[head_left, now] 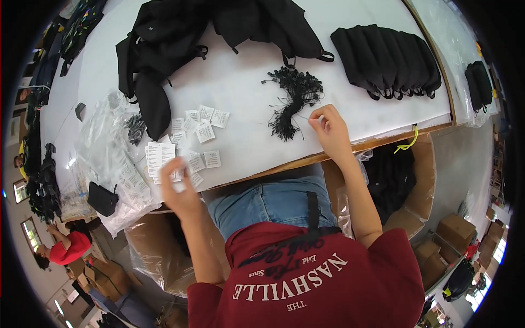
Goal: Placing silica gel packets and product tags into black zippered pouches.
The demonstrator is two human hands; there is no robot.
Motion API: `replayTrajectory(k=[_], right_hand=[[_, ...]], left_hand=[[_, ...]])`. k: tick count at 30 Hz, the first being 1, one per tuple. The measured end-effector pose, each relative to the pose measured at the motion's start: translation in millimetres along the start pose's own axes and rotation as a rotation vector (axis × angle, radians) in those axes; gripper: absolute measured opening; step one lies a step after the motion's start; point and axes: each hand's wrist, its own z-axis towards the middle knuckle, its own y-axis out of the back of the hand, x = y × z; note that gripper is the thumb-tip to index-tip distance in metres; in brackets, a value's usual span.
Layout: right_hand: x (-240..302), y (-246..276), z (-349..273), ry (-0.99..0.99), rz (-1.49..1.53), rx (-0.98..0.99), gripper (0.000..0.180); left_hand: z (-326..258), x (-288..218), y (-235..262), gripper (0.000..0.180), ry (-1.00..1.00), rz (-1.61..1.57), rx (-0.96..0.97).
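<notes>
My right hand [331,133] is raised at the right of a tangled bundle of thin black cords [295,101], its thumb and fingers pinched together. A thin black string [302,116] runs from the bundle to these fingertips. My left hand [181,191] hovers at the table's front edge, fingers curved and apart, over a stack of white printed tags [161,154]. Whether a fingertip touches the tags is hard to tell. Several small white labels [205,132] lie scattered beside the stack.
Black fabric bags [169,44] are heaped at the back of the white table [240,147]. A row of black pouches [385,60] lies at the right. Clear plastic bags [106,147] and a small black pouch [103,198] are at the left. Below the edge stands an open carton [424,175].
</notes>
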Motion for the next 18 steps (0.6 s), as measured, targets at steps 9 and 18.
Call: replayTrajectory(k=[9, 18], right_hand=[[68, 47, 41, 0.028, 0.978, 0.121, 0.006], [123, 44, 31, 0.072, 0.868, 0.198, 0.028]], left_hand=[[-53, -26, -72, 0.021, 0.346, -0.335, 0.496], [-47, -31, -81, 0.030, -0.134, -0.030, 0.544]])
